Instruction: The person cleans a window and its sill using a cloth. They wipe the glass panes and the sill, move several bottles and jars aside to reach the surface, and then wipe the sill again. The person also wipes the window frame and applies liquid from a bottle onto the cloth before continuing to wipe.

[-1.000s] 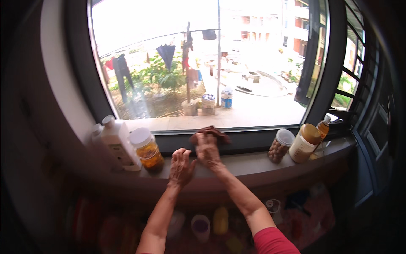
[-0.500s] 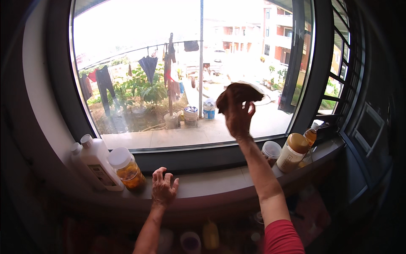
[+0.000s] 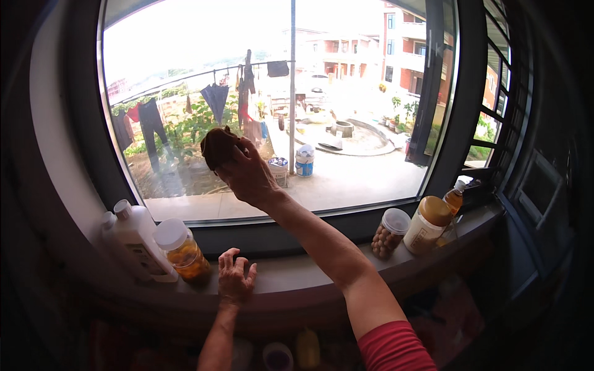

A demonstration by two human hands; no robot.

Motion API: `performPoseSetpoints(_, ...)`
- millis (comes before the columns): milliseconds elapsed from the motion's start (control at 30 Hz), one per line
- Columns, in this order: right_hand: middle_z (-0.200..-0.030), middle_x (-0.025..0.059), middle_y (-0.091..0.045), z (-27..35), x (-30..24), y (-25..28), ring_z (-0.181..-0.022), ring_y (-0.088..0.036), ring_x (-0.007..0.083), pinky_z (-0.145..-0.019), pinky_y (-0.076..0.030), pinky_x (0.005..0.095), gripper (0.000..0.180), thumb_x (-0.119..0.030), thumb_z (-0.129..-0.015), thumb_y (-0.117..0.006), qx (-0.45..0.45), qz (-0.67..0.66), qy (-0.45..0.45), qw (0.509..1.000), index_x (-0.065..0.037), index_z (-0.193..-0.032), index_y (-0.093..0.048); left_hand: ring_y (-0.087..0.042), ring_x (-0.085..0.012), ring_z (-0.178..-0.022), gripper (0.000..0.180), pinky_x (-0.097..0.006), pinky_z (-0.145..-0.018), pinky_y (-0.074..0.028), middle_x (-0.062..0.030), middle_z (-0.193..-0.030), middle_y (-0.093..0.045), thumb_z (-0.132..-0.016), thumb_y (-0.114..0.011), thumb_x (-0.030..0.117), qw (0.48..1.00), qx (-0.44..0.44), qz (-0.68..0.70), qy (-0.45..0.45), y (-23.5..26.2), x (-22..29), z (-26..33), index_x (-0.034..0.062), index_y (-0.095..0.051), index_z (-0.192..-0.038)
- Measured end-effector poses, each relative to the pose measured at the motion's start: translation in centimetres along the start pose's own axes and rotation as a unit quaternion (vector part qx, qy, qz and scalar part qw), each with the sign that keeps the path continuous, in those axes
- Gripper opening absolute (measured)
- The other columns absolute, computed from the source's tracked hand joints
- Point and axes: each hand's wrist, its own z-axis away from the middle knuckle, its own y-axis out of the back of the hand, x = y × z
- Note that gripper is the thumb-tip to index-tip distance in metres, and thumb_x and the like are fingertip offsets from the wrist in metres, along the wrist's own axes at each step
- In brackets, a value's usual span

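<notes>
Several containers flank left grip, loosely spread at sill; right grip clutching brown cloth before window.

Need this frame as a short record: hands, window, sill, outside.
right hand: holds brown cloth up at the window
left hand: holding nothing visible, at the sill
sill, left: white jug, white-lidded jar
sill, right: jar of brown balls, tan-lidded jar, amber bottle
outside: hanging umbrella, blue-and-white bucket
cloth-glass contact: cannot tell
</notes>
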Motion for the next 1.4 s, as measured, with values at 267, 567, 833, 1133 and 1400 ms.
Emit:
performPoseSetpoints(267,-0.145,0.0087,-0.036,1.2,13.7,11.1,-0.131,-0.039,0.0252,-0.101,-0.023,0.0569,0.072,-0.013,-0.081,-0.058,-0.047,0.157,-0.193,0.967,-0.021,-0.147,-0.029,-0.047,-0.0347,-0.114,0.014,-0.044,-0.096,-0.041,-0.0159,-0.118,-0.050,-0.076,-0.068,0.013,1.000,0.010,-0.013,0.007,-0.3,-1.3,0.6,0.0028,-0.059,-0.078)
performPoseSetpoints(567,-0.135,0.0259,-0.042,17.7,26.5,17.9,-0.125,-0.044,0.0390,-0.103,-0.036,0.0454,0.075,0.004,-0.080,-0.053,0.043,0.015,-0.413,0.910,-0.004,-0.148,-0.022,-0.046,-0.0350,-0.114,0.013,-0.044,-0.097,-0.040,-0.0162,-0.119,-0.050,-0.074,-0.069,0.012,1.000,-0.009,-0.007,0.002,-0.6,-1.0,0.3,0.0033,-0.060,-0.079)
performPoseSetpoints(833,-0.135,0.0228,-0.045,6.3,22.5,14.2,-0.129,-0.038,0.0402,-0.099,-0.034,0.0584,0.067,-0.006,-0.084,-0.052,0.105,0.058,-0.369,0.922,-0.012,-0.147,-0.029,-0.046,-0.0350,-0.113,0.014,-0.044,-0.097,-0.041,-0.0160,-0.118,-0.049,-0.074,-0.070,0.013,1.000,0.002,-0.001,0.002,-0.8,-0.8,0.2,0.0040,-0.060,-0.078)
performPoseSetpoints(1133,-0.112,0.0035,-0.057,-3.0,2.0,3.8,-0.106,-0.050,0.0257,-0.087,-0.036,0.0426,0.040,-0.018,-0.081,-0.062,0.060,0.133,0.005,0.989,-0.029,-0.119,-0.058,-0.047,-0.0347,-0.112,0.011,-0.043,-0.094,-0.042,-0.0163,-0.118,-0.050,-0.076,-0.068,0.012,1.000,-0.002,0.027,-0.004,-1.0,0.4,-0.3,0.0035,-0.061,-0.079)
performPoseSetpoints(1400,-0.116,0.0085,-0.051,4.6,6.2,5.2,-0.108,-0.049,0.0249,-0.088,-0.036,0.0460,0.059,-0.019,-0.081,-0.061,0.047,0.225,-0.238,0.944,-0.013,-0.138,-0.044,-0.048,-0.0355,-0.111,0.012,-0.044,-0.094,-0.043,-0.0158,-0.117,-0.050,-0.076,-0.068,0.013,1.000,-0.001,-0.003,0.010,0.3,-0.9,0.3,0.0037,-0.061,-0.076)
